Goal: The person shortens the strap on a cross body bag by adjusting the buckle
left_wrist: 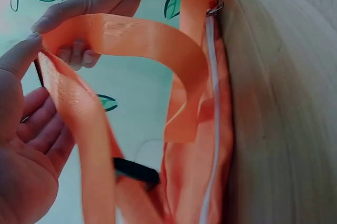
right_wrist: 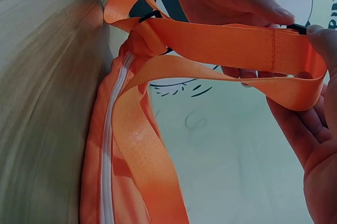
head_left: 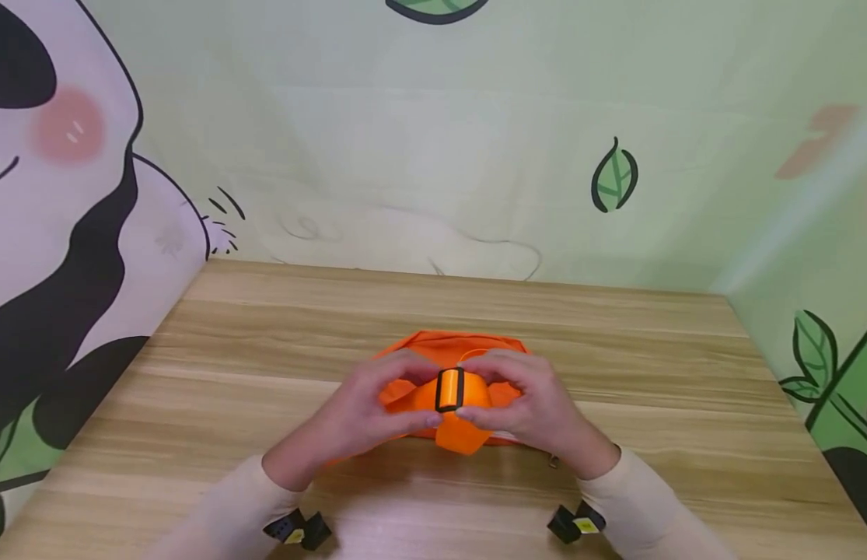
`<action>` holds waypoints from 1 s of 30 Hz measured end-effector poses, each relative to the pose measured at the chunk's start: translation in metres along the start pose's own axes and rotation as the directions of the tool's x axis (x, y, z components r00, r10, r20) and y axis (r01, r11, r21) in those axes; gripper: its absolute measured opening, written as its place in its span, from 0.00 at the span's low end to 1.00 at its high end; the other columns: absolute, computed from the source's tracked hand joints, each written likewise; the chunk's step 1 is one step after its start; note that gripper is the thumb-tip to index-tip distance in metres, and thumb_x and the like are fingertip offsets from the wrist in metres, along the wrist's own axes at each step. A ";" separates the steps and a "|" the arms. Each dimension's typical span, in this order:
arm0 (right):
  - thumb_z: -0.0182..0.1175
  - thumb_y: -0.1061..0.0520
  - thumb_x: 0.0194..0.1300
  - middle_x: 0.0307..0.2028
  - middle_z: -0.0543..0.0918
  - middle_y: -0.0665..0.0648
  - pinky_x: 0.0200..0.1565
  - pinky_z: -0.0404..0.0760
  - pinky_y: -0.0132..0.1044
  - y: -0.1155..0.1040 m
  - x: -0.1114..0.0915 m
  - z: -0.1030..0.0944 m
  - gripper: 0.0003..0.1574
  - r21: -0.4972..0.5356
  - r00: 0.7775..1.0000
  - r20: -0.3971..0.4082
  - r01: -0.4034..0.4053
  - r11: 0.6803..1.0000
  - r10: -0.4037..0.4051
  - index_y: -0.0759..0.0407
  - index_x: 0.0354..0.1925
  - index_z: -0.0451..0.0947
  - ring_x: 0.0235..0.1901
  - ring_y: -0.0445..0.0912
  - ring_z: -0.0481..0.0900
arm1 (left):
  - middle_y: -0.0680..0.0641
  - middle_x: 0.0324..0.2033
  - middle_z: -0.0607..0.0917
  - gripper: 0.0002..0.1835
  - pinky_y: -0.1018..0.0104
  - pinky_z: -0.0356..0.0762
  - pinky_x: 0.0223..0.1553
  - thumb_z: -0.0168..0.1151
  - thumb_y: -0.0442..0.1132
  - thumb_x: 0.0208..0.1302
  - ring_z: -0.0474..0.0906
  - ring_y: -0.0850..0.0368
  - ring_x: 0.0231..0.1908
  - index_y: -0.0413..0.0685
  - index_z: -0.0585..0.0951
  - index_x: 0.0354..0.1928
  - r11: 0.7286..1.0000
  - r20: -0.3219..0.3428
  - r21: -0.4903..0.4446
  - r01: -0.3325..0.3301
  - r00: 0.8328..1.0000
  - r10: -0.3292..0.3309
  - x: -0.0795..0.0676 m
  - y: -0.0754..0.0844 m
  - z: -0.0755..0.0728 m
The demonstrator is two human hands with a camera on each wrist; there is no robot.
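An orange bag point(head_left: 468, 340) with a white zipper point(left_wrist: 214, 97) lies on the table. Above it, both hands hold its wide orange strap point(right_wrist: 226, 45) at a black strap adjuster buckle point(head_left: 450, 390). My left hand point(head_left: 366, 400) pinches the buckle's left side, thumb in front and fingers behind. From the right, my right hand point(head_left: 527, 397) pinches the strap and the buckle's other edge. The strap loops over and hangs below the buckle in the head view. A second black buckle point(left_wrist: 136, 171) sits lower on the strap, near the bag's end.
The wood-grain table point(head_left: 265, 327) meets a printed wall cloth point(head_left: 405, 155) with leaves and a panda at the back and sides. A small metal zipper pull point(head_left: 554, 460) shows by the right wrist. Black wrist devices point(head_left: 576, 523) sit at both cuffs.
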State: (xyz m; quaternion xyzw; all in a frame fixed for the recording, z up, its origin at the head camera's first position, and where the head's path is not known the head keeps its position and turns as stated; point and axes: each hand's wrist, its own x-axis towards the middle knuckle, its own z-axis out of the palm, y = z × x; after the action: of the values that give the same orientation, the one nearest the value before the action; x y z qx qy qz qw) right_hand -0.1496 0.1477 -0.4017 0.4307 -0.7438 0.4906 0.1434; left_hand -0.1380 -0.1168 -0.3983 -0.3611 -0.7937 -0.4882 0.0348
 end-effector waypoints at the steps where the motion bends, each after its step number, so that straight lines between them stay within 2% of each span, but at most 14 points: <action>1: 0.83 0.66 0.53 0.42 0.92 0.63 0.43 0.91 0.34 0.000 0.000 0.000 0.28 0.003 1.000 0.000 -0.002 1.000 0.002 0.66 0.52 0.87 0.37 0.48 0.89 | 0.51 0.53 0.90 0.23 0.57 0.86 0.59 0.81 0.38 0.63 0.86 0.57 0.51 0.49 0.85 0.59 1.000 -0.002 -0.010 0.002 1.000 -0.002 0.000 0.000 0.001; 6: 0.83 0.68 0.51 0.42 0.92 0.60 0.43 0.91 0.35 -0.003 0.000 0.000 0.29 0.004 0.999 0.003 -0.035 0.999 0.035 0.65 0.53 0.87 0.38 0.46 0.88 | 0.48 0.53 0.89 0.23 0.59 0.87 0.60 0.80 0.33 0.63 0.87 0.55 0.52 0.46 0.84 0.59 0.992 -0.007 -0.128 0.020 1.000 -0.021 0.001 -0.003 0.006; 11: 0.82 0.70 0.51 0.44 0.91 0.58 0.43 0.91 0.37 -0.006 0.000 -0.001 0.33 0.022 0.997 0.033 -0.069 0.997 0.068 0.63 0.56 0.86 0.40 0.44 0.87 | 0.41 0.52 0.88 0.23 0.61 0.88 0.57 0.77 0.25 0.61 0.87 0.54 0.50 0.40 0.82 0.58 0.970 -0.040 -0.245 -0.006 0.999 -0.004 0.000 -0.007 0.011; 15: 0.81 0.68 0.55 0.47 0.89 0.57 0.47 0.90 0.38 -0.006 -0.004 -0.007 0.33 0.056 0.991 0.084 -0.112 0.992 0.107 0.60 0.59 0.85 0.43 0.44 0.86 | 0.38 0.50 0.88 0.24 0.64 0.88 0.51 0.75 0.24 0.60 0.86 0.56 0.46 0.38 0.81 0.58 0.966 -0.087 -0.259 0.011 0.996 -0.035 -0.003 -0.008 0.009; 18: 0.80 0.66 0.58 0.48 0.89 0.55 0.47 0.88 0.35 -0.005 -0.009 -0.012 0.32 0.036 0.986 0.098 -0.142 0.989 0.138 0.57 0.60 0.85 0.43 0.43 0.84 | 0.36 0.49 0.88 0.25 0.67 0.88 0.48 0.74 0.24 0.60 0.85 0.58 0.44 0.37 0.80 0.59 0.969 -0.120 -0.245 0.033 0.991 -0.064 -0.006 -0.009 0.005; 23: 0.81 0.68 0.54 0.48 0.89 0.56 0.43 0.85 0.32 -0.001 -0.014 -0.017 0.32 -0.019 0.994 0.060 -0.094 0.995 0.095 0.58 0.58 0.85 0.41 0.42 0.81 | 0.33 0.47 0.87 0.26 0.69 0.87 0.46 0.74 0.22 0.58 0.84 0.60 0.43 0.33 0.80 0.59 0.971 -0.150 -0.239 0.025 0.987 -0.063 -0.010 -0.012 0.001; 28: 0.81 0.71 0.51 0.46 0.89 0.56 0.41 0.83 0.31 0.000 -0.014 -0.017 0.35 -0.015 0.998 0.037 -0.040 0.999 0.040 0.58 0.57 0.85 0.40 0.43 0.80 | 0.33 0.45 0.87 0.26 0.69 0.86 0.44 0.75 0.22 0.57 0.84 0.61 0.42 0.33 0.80 0.58 0.967 -0.159 -0.256 0.014 0.986 -0.056 -0.010 -0.016 0.003; 30: 0.81 0.72 0.51 0.46 0.89 0.55 0.41 0.82 0.31 0.000 -0.013 -0.017 0.34 -0.014 0.998 0.035 -0.045 0.999 0.046 0.58 0.57 0.86 0.40 0.42 0.80 | 0.32 0.44 0.87 0.26 0.69 0.86 0.43 0.74 0.22 0.57 0.83 0.61 0.41 0.32 0.80 0.58 0.963 -0.163 -0.270 0.009 0.985 -0.055 -0.010 -0.017 0.004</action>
State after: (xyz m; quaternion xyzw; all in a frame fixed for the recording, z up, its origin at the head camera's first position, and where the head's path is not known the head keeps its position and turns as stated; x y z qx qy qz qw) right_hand -0.1454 0.1687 -0.4023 0.4212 -0.7590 0.4813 0.1219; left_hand -0.1397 -0.1234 -0.4169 -0.3069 -0.7204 -0.6204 0.0448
